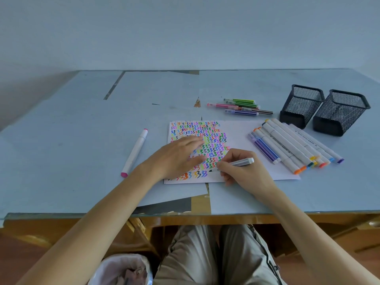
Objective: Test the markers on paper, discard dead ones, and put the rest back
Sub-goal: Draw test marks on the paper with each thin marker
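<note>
Currently your right hand (pixel 242 169) pinches the grey marker (pixel 236 163), tip on the test paper (pixel 257 140) beside the squiggles. Left hand (pixel 178 155), fingers spread, pins the paper. Ease off and it slides, smearing wet ink.

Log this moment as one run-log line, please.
phase: testing | right hand: grey marker, tip on paper | left hand: flat on paper | mesh holders: look empty | bin: under desk
</note>
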